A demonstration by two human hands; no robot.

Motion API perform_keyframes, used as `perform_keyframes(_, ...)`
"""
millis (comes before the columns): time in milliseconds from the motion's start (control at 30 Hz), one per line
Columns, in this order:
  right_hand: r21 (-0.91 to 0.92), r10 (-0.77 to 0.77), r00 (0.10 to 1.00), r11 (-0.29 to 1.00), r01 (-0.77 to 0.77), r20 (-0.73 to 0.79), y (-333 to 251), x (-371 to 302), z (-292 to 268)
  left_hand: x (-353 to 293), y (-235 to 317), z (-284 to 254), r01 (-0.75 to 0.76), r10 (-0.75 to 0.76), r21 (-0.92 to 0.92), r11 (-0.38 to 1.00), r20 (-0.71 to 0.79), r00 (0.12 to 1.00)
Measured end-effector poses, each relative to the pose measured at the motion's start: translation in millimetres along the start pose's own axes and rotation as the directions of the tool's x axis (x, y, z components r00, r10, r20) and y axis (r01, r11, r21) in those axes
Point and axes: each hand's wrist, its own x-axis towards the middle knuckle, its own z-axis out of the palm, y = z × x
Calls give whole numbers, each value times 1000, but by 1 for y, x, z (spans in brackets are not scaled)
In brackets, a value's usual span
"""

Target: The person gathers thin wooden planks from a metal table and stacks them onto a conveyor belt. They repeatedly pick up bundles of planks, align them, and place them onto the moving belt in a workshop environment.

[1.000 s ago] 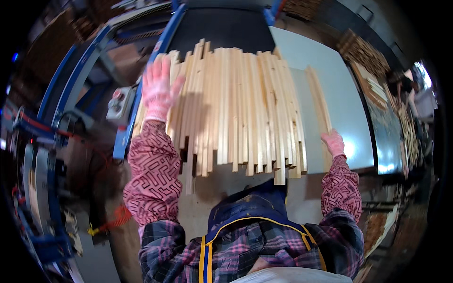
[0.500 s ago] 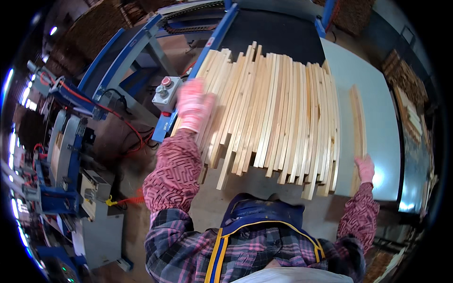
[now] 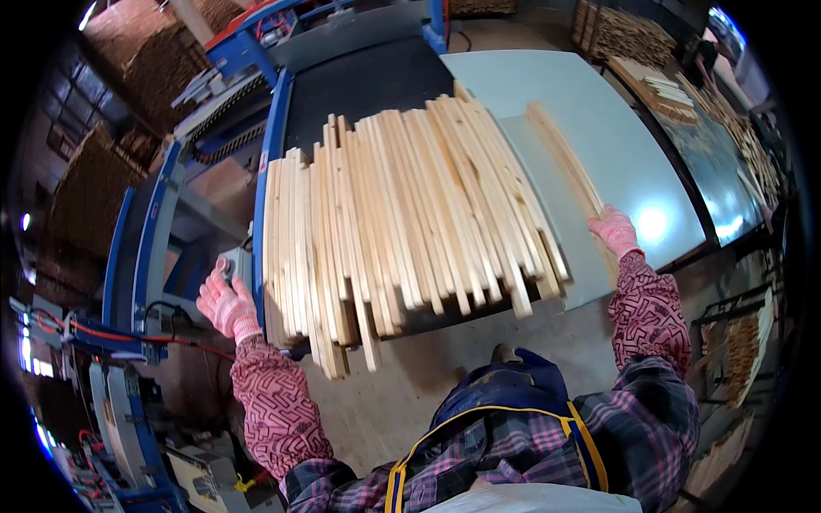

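My left hand [image 3: 229, 306], in a pink-and-white work glove, is at a grey control box [image 3: 238, 263] with a red button, left of the conveyor. Its fingers are stretched out; whether one presses the button is hard to make out. A wide layer of pale wooden strips [image 3: 402, 205] lies side by side on the black conveyor belt [image 3: 368, 85], their near ends uneven. On the right, my gloved right hand [image 3: 614, 231] is closed round the near part of a wooden strip [image 3: 564, 158], which lies along the smooth pale tabletop [image 3: 505, 85].
A blue frame rail [image 3: 272, 171] runs along the belt's left side. Further left stands a blue machine [image 3: 128, 410] with red hoses. Stacks of wood [image 3: 633, 38] stand at the back right, beside a second metal table [image 3: 718, 154] carrying more pieces.
My left hand has moved from the left edge of the strips down to the control box. My view has turned right. The right hand keeps its hold on the strip.
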Motion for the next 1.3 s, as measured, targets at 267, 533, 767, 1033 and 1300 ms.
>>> perform_keyframes(267, 18, 97, 986, 995, -100, 132, -19, 1, -6, -27, 54, -39, -20, 37, -120, 993, 139, 990)
perform_keyframes(533, 125, -120, 974, 987, 97, 193, -23, -9, -5, -208, 259, -124, -227, 301, -671, 706, -6, 954)
perform_keyframes(767, 635, -259, 933, 771, 45, 248, 101, -56, 26, -292, 432, -255, -72, 588, -997, 26, -44, 807)
perform_keyframes(1033, 744, -13, 982, 655, -133, 186, 211, -92, 35, -337, 591, -286, 743, 949, -644, -181, 85, 304)
perform_keyframes(1300, 448, 12, 967, 888, 108, -256, 251, -126, 34, -387, 734, -330, 862, 998, -504, 52, 2, -59)
